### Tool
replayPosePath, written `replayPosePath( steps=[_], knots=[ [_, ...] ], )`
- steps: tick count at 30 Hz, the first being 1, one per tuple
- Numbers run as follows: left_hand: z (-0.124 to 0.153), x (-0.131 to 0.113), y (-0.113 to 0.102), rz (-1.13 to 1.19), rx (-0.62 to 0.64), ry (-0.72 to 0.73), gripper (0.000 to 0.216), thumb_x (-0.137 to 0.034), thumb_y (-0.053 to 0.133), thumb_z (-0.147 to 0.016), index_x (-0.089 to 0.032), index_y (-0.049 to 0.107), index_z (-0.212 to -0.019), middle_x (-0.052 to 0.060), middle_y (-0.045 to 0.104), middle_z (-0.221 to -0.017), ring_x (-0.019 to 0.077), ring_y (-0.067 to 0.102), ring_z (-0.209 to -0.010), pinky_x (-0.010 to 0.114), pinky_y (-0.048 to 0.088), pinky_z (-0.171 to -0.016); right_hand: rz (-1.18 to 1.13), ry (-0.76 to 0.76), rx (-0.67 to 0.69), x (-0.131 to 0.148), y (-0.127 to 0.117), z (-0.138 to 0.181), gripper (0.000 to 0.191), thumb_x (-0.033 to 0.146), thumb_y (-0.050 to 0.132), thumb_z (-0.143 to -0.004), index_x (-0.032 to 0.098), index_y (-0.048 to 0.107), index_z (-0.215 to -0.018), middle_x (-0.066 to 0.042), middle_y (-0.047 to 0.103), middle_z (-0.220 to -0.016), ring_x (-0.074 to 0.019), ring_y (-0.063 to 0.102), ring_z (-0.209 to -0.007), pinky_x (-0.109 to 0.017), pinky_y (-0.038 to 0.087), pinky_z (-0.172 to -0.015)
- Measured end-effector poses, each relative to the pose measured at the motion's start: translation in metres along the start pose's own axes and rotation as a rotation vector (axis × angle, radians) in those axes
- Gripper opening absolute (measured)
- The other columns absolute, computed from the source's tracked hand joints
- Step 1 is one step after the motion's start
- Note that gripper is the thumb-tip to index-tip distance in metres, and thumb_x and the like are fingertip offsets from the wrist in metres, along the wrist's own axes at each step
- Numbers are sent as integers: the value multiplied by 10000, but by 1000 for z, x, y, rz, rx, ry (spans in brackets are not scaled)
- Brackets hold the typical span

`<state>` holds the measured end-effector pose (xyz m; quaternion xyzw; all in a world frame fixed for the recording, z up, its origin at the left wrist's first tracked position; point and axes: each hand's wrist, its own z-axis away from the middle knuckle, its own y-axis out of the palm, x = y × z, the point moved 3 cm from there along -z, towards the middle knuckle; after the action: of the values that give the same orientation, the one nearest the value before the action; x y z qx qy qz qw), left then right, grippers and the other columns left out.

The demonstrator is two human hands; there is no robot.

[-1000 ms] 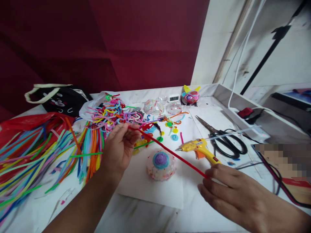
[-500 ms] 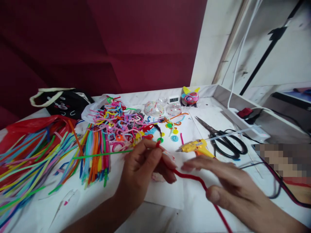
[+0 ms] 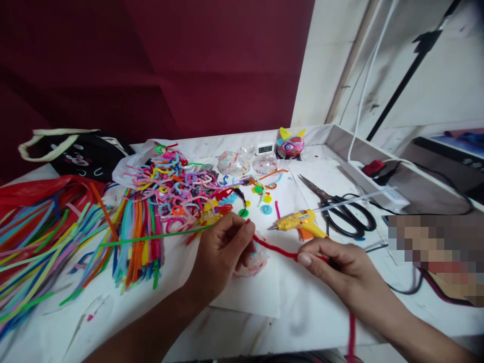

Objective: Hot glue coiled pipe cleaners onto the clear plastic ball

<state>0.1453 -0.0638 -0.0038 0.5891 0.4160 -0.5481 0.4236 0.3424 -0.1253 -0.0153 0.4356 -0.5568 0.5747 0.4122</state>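
A red pipe cleaner runs between my two hands above the table. My left hand pinches one end, with a small red tip showing above the thumb. Farther along, my right hand grips it between thumb and fingers, and its loose length hangs down past the wrist. Below and behind the left hand lies a clear plastic dome with coloured bits on it, partly hidden. A white sheet of paper is under it. Beyond the right hand rests a yellow glue gun with a clear glue stick in its back.
Black-handled scissors lie at the right, near a power strip. Bundles of pipe cleaners and a heap of curled pieces fill the left. At the back stand a small clock and a decorated ball with yellow ears.
My right hand, open and blurred before, has closed on the red pipe cleaner, drawing its middle straighter. The left hand keeps its pinch. The whole view has shifted slightly.
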Motion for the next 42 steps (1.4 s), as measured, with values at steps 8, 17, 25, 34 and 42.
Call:
replayPosePath(
  steps=[8,17,25,34,42],
  knots=[
    [-4,-4,1,15,-65,9,253,-309,631,-863,-178,518,-679,-66,530,-540,32,419,-413,114,331,-385,470,-567,-169,12,-12,-1,118,197,581,-912,193,666,-830,0,672,-660,-95,585,-542,-217,439,-540],
    [-6,-10,5,-21,-28,56,156,-275,644,-862,-191,598,-738,-40,628,-603,51,481,-442,140,364,-405,290,-255,86,15,-12,-26,214,360,599,-908,207,715,-1003,-53,752,-946,-166,685,-837,-261,523,-720],
    [-3,-53,6,-473,-4,476,67,-175,641,-853,-205,682,-809,-33,657,-667,77,563,-538,161,442,-528,-187,-49,335,49,8,-43,213,358,651,-868,158,724,-854,13,643,-635,-61,489,-515,-190,372,-466],
    [-10,-46,2,-253,38,236,49,-224,657,-824,-199,648,-783,-49,557,-587,67,481,-489,158,387,-453,-160,-117,126,50,8,-40,207,383,678,-838,187,726,-885,5,615,-647,-58,400,-477,-198,289,-406],
    [-13,-33,10,168,185,-104,63,-208,703,-709,-185,656,-674,-38,545,-522,54,437,-437,144,327,-402,-211,-69,142,42,4,-38,228,418,718,-816,191,722,-797,34,553,-575,-62,419,-517,-202,299,-453]
  ],
)
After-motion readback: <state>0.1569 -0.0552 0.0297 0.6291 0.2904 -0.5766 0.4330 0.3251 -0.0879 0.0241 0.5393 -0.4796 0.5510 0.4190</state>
